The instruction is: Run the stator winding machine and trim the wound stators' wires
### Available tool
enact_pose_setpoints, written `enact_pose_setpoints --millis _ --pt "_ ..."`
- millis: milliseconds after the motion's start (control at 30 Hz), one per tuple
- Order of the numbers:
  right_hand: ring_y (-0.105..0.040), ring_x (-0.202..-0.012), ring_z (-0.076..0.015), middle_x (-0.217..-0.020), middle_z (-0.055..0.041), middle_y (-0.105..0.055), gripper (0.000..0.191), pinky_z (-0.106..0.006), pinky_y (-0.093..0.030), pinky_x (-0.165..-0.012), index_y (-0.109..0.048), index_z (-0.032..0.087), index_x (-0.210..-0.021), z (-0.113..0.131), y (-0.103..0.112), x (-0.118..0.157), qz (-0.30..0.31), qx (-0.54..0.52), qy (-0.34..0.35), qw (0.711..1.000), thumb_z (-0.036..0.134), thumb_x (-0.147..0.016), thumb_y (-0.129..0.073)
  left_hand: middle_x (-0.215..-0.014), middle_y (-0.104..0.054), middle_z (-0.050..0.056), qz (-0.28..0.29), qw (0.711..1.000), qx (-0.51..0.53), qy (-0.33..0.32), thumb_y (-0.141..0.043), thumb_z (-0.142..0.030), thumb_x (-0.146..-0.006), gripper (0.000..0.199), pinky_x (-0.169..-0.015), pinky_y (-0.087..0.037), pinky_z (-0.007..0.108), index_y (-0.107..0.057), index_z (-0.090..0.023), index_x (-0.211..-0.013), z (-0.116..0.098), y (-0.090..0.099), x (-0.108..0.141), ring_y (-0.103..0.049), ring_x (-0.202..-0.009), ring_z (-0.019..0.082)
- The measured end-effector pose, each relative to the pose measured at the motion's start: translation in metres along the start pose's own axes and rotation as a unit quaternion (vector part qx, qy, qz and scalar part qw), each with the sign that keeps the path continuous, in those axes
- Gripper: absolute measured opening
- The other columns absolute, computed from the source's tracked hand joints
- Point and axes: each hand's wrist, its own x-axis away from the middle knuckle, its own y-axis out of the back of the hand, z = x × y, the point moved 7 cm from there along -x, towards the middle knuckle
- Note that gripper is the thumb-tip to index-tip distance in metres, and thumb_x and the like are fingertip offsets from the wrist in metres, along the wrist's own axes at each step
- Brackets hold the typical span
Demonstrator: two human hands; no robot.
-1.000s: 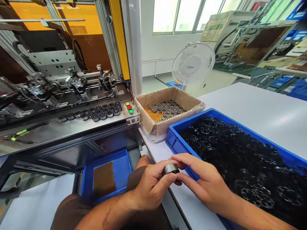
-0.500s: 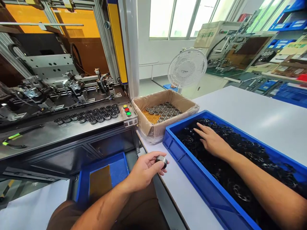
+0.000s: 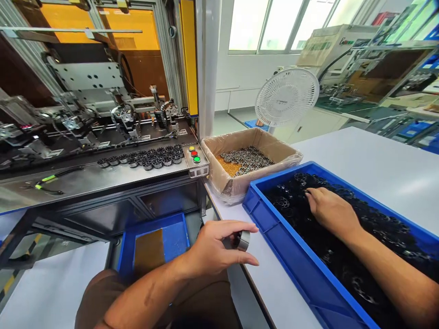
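Note:
Above the table's near edge my left hand [image 3: 219, 246] holds a silver metal ring [image 3: 243, 241] with a dark inside. The thumb and index finger are spread apart around it, and the other fingers, mostly hidden, keep it in the palm. My right hand [image 3: 331, 210] reaches into the blue bin [image 3: 284, 246], fingers bent down and drawn together over the black round parts [image 3: 356, 201] there. Whatever lies between those fingertips is hidden.
A plastic-lined cardboard box [image 3: 233, 185] with many metal rings stands behind the bin. Left is a machine bench with rows of black rings [image 3: 154, 157], green-handled pliers [image 3: 51, 179] and a button box [image 3: 195, 160]. A white fan [image 3: 287, 97] stands beyond.
My left thumb and index finger have spread apart around the ring. The right hand's fingers, stretched out before, have curled together among the black parts. The view has swung slightly left.

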Motion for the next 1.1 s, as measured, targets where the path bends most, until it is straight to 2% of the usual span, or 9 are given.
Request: enact_pose_setpoints --millis 67,133,200,300,367,567,833,967,1100 --pt "-0.072 -0.091 -0.0283 -0.104 -0.019 -0.074 0.036 -0.039 -0.057 -0.085 -0.066 0.008 -0.115 0.029 0.022 0.005 -0.017 -0.041 -0.009 0.999 0.032 -0.099 -0.044 -0.107 -0.079 0.011 -0.009 1.0 0.01 0.017 -0.091 -0.043 -0.062 0.063 -0.072 -0.057 0.024 -0.075 -0.018 -0.118 0.008 0.0 0.002 -0.068 -0.081 0.016" --pt "-0.074 -0.077 -0.0193 -0.098 -0.0084 -0.077 0.035 -0.027 -0.06 -0.074 -0.065 0.016 -0.12 0.067 0.044 0.017 -0.004 -0.127 0.005 0.992 0.041 -0.099 -0.05 -0.105 -0.079 0.011 -0.014 0.999 0.022 0.045 -0.092 -0.045 -0.06 0.068 -0.072 -0.057 0.024 -0.074 -0.018 -0.12 0.017 0.0 0.003 -0.067 -0.076 0.015" --pt "-0.073 -0.067 -0.0163 -0.086 -0.0014 -0.077 0.028 -0.023 -0.06 -0.064 -0.07 0.024 -0.107 0.107 0.064 0.034 0.032 -0.284 0.042 0.957 0.046 -0.094 -0.059 -0.104 -0.078 0.011 -0.016 0.995 0.052 0.083 -0.093 -0.045 -0.057 0.072 -0.074 -0.058 0.024 -0.074 -0.016 -0.12 0.025 -0.002 0.003 -0.068 -0.074 0.014" --pt "-0.074 -0.08 -0.0151 -0.095 -0.0001 -0.075 0.013 -0.022 -0.061 -0.072 -0.07 0.03 -0.101 0.155 0.089 0.057 0.025 -0.38 0.134 0.915 0.034 -0.095 -0.06 -0.108 -0.076 0.012 -0.005 0.981 0.154 0.117 -0.097 -0.043 -0.047 0.08 -0.075 -0.06 0.028 -0.074 -0.015 -0.119 0.03 -0.011 0.002 -0.071 -0.076 0.016" --pt "-0.072 -0.091 -0.0163 -0.101 -0.0027 -0.071 0.014 -0.024 -0.062 -0.078 -0.069 0.03 -0.102 0.169 0.095 0.065 0.005 -0.413 0.171 0.895 0.026 -0.095 -0.058 -0.104 -0.077 0.011 0.007 0.967 0.225 0.121 -0.099 -0.04 -0.041 0.084 -0.077 -0.06 0.031 -0.074 -0.014 -0.117 0.028 -0.02 0.001 -0.071 -0.078 0.018" --pt "-0.068 -0.094 -0.0192 -0.099 -0.0055 -0.065 0.032 -0.028 -0.062 -0.075 -0.066 0.03 -0.113 0.173 0.089 0.076 -0.039 -0.412 0.21 0.886 0.008 -0.091 -0.056 -0.086 -0.075 0.006 0.009 0.948 0.296 0.113 -0.1 -0.033 -0.038 0.079 -0.077 -0.057 0.03 -0.077 -0.014 -0.11 0.024 -0.034 0.004 -0.067 -0.075 0.016" --pt "-0.062 -0.114 -0.0258 -0.124 -0.0117 -0.06 0.063 -0.039 -0.059 -0.097 -0.049 0.024 -0.143 0.176 0.087 0.09 -0.052 -0.347 0.287 0.891 0.005 -0.085 -0.064 -0.088 -0.076 0.01 -0.04 0.988 0.145 0.026 -0.092 -0.04 -0.061 0.061 -0.073 -0.058 0.029 -0.077 -0.014 -0.114 0.01 -0.015 0.004 -0.069 -0.076 0.019" --pt "-0.062 -0.115 -0.0263 -0.125 -0.0097 -0.059 0.067 -0.041 -0.059 -0.098 -0.049 0.026 -0.146 0.173 0.083 0.093 -0.067 -0.339 0.299 0.89 0.002 -0.085 -0.064 -0.089 -0.076 0.009 -0.016 0.982 0.186 0.031 -0.093 -0.039 -0.06 0.064 -0.073 -0.058 0.029 -0.075 -0.014 -0.117 0.01 -0.021 0.006 -0.069 -0.077 0.018" --pt "-0.065 -0.11 -0.0284 -0.124 -0.0091 -0.062 0.07 -0.042 -0.061 -0.093 -0.05 0.028 -0.147 0.169 0.083 0.096 -0.063 -0.333 0.299 0.892 0.003 -0.084 -0.066 -0.091 -0.076 0.009 -0.006 0.969 0.233 0.08 -0.097 -0.042 -0.047 0.076 -0.079 -0.058 0.032 -0.076 -0.014 -0.114 0.014 -0.026 0.007 -0.068 -0.078 0.019"
